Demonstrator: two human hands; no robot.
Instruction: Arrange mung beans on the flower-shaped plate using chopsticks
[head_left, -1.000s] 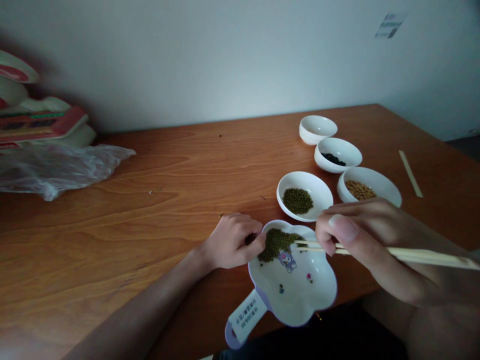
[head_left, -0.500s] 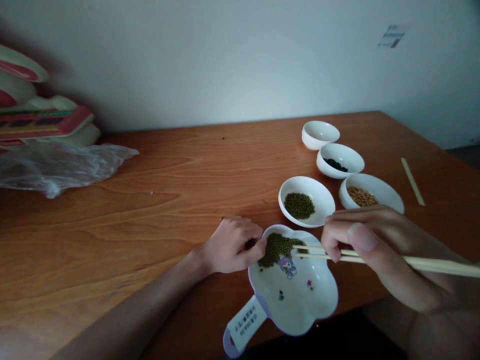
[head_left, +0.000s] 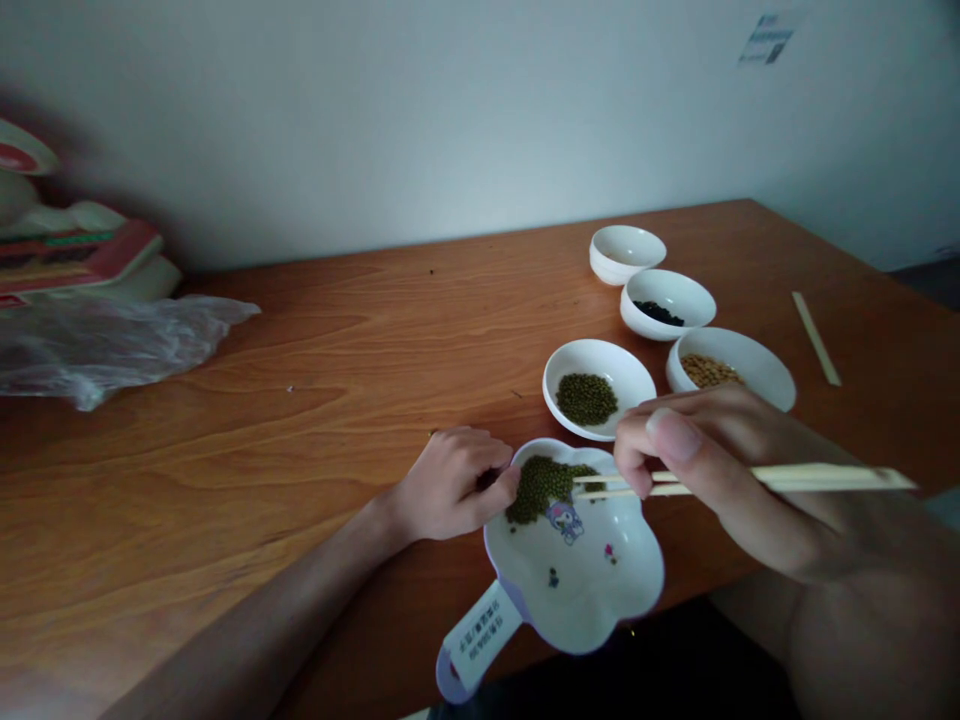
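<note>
Chopsticks are held in my right hand. Their tips reach into a white flower-shaped dish with a handle, touching the edge of a heap of mung beans. A cartoon figure is printed on the dish. My left hand rests on the table with fingers curled, its thumb and forefinger at the dish's left rim. Just behind the dish is a white bowl partly filled with mung beans. My right hand covers the front of another bowl holding tan beans.
Farther back stand a bowl of dark beans and another white bowl. A light flat stick lies at the right. A clear plastic bag and a red-and-cream toy sit at the left, by the wall.
The view has shifted a little, so most things sit slightly left and higher. My right hand and the chopsticks have moved slightly; the tips stay by the beans. My left hand keeps its place.
</note>
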